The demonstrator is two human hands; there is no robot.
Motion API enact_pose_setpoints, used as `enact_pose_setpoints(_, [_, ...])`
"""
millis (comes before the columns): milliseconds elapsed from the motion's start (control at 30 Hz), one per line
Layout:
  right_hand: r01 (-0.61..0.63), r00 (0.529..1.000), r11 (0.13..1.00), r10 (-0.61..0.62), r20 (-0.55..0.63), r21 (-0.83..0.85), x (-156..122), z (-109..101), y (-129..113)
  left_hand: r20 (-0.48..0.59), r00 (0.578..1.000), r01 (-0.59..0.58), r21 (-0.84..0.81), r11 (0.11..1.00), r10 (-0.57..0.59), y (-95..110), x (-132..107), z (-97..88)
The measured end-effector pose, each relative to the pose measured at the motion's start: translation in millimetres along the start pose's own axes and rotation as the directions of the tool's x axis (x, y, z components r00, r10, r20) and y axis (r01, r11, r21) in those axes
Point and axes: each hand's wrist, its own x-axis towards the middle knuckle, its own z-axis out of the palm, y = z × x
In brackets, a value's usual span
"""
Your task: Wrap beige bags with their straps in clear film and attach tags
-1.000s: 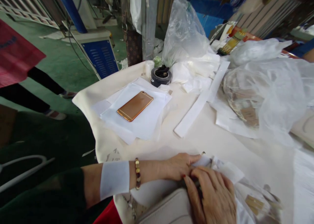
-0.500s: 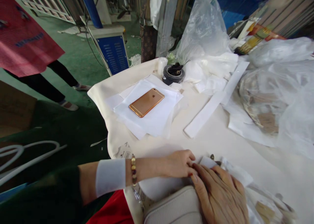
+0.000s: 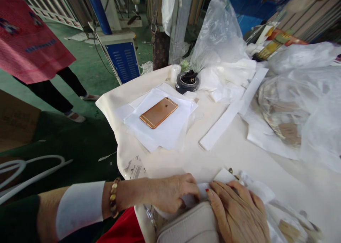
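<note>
A light beige bag with a zipped edge [image 3: 190,225] lies at the near edge of the table, partly cut off by the frame. My right hand [image 3: 239,211] rests flat across its right side, fingers stretched out. Along the bag's far side runs a white sheet [image 3: 190,199]. My left hand [image 3: 170,193] has its fingers curled down onto this sheet, closed, just left of my right hand. A beaded bracelet [image 3: 114,196] and a white band [image 3: 81,205] are on my left arm. The fingertips of my left hand are partly hidden.
A gold phone [image 3: 159,112] lies on white papers [image 3: 170,136]. Behind it stands a black tape roll [image 3: 187,82]. Clear plastic bags [image 3: 218,33] and a long white strip [image 3: 226,124] lie farther right. A person in a pink apron [image 3: 34,47] stands at left.
My left hand has drawn back to the left, away from my right fingertips, and its fingers have curled more. My right hand stays on the bag.
</note>
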Motion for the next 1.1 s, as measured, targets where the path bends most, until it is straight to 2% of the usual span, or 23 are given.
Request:
enact_pose_setpoints(200, [0.015, 0.999, 1.0, -0.015, 0.05, 0.015, -2, 0, 2, -0.02, 0.998, -0.059, 0.0, 0.998, 0.059, -4, 6, -4.4])
enact_pose_setpoints(367, [-0.036, 0.999, 0.999, 0.036, -0.01, 0.001, 4, -4, -5, -0.07, 0.997, 0.04, -0.026, 0.999, -0.041, 1, 11, 3.1])
enact_pose_setpoints(433, [-0.064, 0.997, 0.998, 0.063, -0.043, -0.028, 7, -5, -9, -0.084, 0.996, 0.022, -0.045, 0.999, -0.026, 3, 12, 6.1])
enact_pose_setpoints(533, [-0.09, 0.993, 0.995, 0.087, -0.079, -0.036, 9, -6, -14, -0.035, 0.999, -0.04, -0.095, 0.995, 0.036, 4, 13, 6.4])
enact_pose_setpoints(600, [-0.098, 0.993, 0.995, 0.096, -0.065, -0.024, 8, -7, -15, 0.011, 0.999, -0.035, -0.116, 0.993, 0.036, 6, 13, 3.8])
enact_pose_setpoints(700, [-0.106, 0.994, 0.994, 0.106, 0.029, 0.007, 7, -9, -16, 0.056, 0.998, 0.014, -0.047, 0.999, -0.011, 9, 11, -0.7])
enact_pose_setpoints(800, [-0.15, 0.984, 0.987, 0.145, 0.101, 0.051, 9, -11, -19, 0.052, 0.996, 0.073, 0.024, 0.997, -0.074, 10, 10, -0.7])
enact_pose_setpoints(933, [-0.199, 0.978, 0.977, 0.194, 0.081, 0.071, 10, -9, -21, -0.016, 0.991, 0.135, 0.014, 0.991, -0.135, 10, 10, 2.8])
enact_pose_setpoints(1100, [-0.217, 0.976, 0.972, 0.215, 0.037, 0.093, 7, -7, -20, 0.008, 0.969, 0.247, -0.041, 0.968, -0.246, 18, 12, 1.8])
